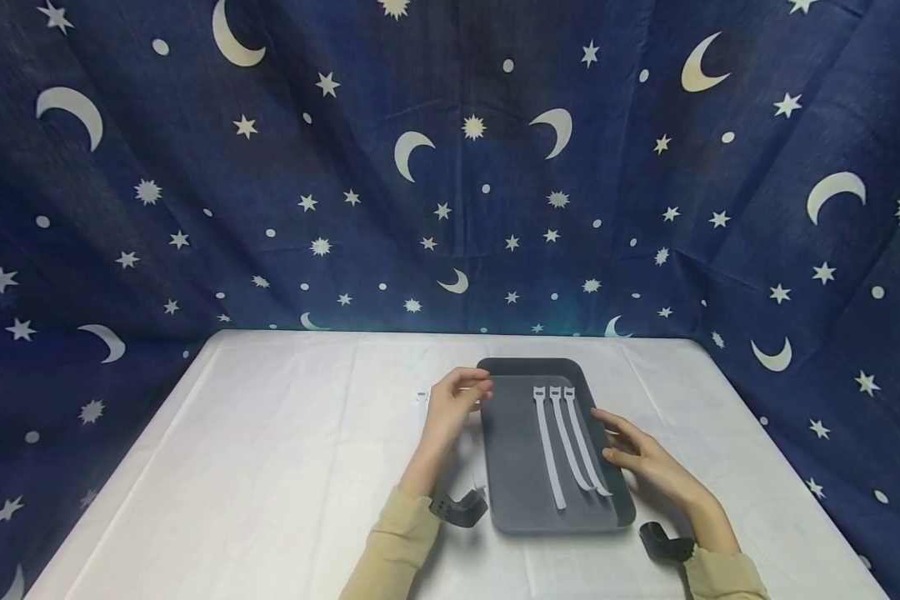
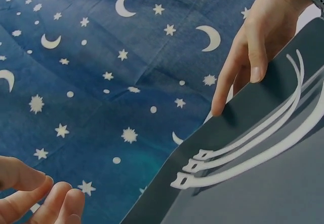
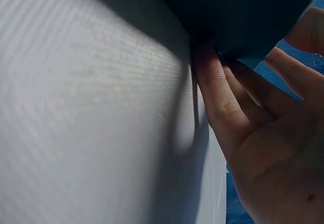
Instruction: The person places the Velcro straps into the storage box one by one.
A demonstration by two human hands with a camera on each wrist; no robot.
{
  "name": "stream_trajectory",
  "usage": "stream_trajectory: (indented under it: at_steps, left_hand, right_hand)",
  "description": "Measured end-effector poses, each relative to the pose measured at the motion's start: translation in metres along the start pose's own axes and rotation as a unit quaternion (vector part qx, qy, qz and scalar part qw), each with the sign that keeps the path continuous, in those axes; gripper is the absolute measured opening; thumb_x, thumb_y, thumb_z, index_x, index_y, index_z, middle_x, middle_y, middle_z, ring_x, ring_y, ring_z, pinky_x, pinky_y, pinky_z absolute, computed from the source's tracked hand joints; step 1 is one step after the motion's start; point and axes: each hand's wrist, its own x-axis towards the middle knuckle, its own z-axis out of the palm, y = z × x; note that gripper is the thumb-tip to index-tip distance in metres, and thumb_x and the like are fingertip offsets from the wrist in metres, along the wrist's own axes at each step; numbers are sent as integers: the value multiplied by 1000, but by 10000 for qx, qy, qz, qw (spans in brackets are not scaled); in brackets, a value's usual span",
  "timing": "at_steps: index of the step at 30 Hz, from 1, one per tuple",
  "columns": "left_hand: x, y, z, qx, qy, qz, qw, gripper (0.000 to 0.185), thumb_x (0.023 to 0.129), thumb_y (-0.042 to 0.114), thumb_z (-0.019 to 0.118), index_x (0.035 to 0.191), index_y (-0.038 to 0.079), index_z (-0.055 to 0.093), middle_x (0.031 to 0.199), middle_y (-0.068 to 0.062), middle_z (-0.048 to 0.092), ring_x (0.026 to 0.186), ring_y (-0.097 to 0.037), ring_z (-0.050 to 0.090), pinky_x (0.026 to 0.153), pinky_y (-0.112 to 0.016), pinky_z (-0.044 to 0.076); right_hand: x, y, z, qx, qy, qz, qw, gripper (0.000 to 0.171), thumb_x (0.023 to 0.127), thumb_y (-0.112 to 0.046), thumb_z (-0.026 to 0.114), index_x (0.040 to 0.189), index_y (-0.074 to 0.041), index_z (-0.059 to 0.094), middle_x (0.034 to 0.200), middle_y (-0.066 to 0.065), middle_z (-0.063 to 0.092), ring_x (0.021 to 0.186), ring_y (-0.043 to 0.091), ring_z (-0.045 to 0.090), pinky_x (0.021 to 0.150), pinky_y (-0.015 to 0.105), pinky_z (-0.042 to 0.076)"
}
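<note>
A dark grey tray [image 1: 513, 450] lies on the white-covered table. Three white slotted cable ties [image 1: 549, 450] rest inside it, side by side along its length, their heads at the far end. My left hand [image 1: 450, 406] is by the tray's far left edge with loosely bent fingers and nothing in them; in the left wrist view its fingertips [image 2: 71, 201] show apart from the tray. At the tray's right side is my right hand [image 1: 652, 462]. Its extended fingers [image 3: 223, 92] reach to the tray's underside in the right wrist view, thumb near the rim.
Another white strap [image 1: 422, 400] lies on the table, partly hidden behind my left hand. The white table cover [image 1: 255, 450] stretches out to both sides. A dark blue cloth [image 1: 345, 150] with moons and stars hangs behind the table. Each wrist wears a black band.
</note>
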Motion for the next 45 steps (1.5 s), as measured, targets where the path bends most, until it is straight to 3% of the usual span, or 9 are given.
stream_trajectory:
  at_steps: [4,7,10,14,19,23,34,41,45]
  left_hand:
    - [2,-1,-8,-93,153,1,9998,24,89,11,63,110,-1,65,103,-23,70,91,-30,71,79,-34,56]
    - [-4,10,-14,-101,243,-79,9996,24,89,6,60,111,-4,64,105,-25,69,92,-32,70,82,-40,56]
    - [-4,8,-18,-90,298,-156,9994,24,90,5,58,112,-5,63,107,-25,68,93,-32,70,83,-42,56]
    - [4,-10,-21,-48,464,-168,9988,24,90,7,59,111,-2,64,107,-22,70,88,-24,71,78,-34,56]
    - [6,-18,-29,20,710,-214,9972,22,88,6,59,109,1,66,102,-18,71,80,-14,70,76,-31,55]
    - [10,-25,-36,88,913,-243,9955,22,87,5,58,108,1,66,102,-18,71,80,-15,70,76,-31,55]
    - [16,-40,-51,282,1352,-543,9889,21,88,9,61,107,4,67,101,-17,71,84,-19,70,82,-37,56]
    - [17,-44,-58,392,1511,-574,9861,21,87,8,59,107,3,67,102,-20,71,89,-27,71,76,-33,56]
    - [17,-43,-63,436,1621,-590,9840,21,87,8,60,107,3,67,100,-18,71,90,-27,70,74,-32,55]
  right_hand:
    - [1,0,1,54,-7,-24,10000,61,96,-23,56,150,-10,30,155,23,29,132,51,39,100,29,41]
    - [1,0,2,100,-19,-25,9999,62,96,-22,56,150,-9,29,155,23,28,133,52,38,102,36,42]
    - [1,1,1,106,-23,-35,9999,62,96,-22,56,150,-9,29,155,24,28,132,52,39,102,40,42]
    - [1,2,0,70,-26,-97,9999,61,96,-22,56,150,-9,29,154,24,29,132,52,39,98,23,41]
    - [2,6,1,66,-24,-71,10000,62,96,-23,56,150,-9,29,154,24,30,133,51,39,96,15,38]
    - [3,7,1,142,-29,-50,9999,62,96,-23,57,150,-9,30,154,23,30,134,51,37,94,11,36]
    - [3,5,1,5,-9,2,10000,62,96,-24,56,150,-9,30,154,23,31,133,50,39,96,16,38]
    - [3,4,2,-56,-12,138,9999,63,96,-26,56,150,-10,29,154,22,30,134,50,39,104,48,37]
    - [3,5,1,-96,-4,101,9999,62,96,-26,56,150,-11,29,154,22,30,134,51,38,103,36,40]
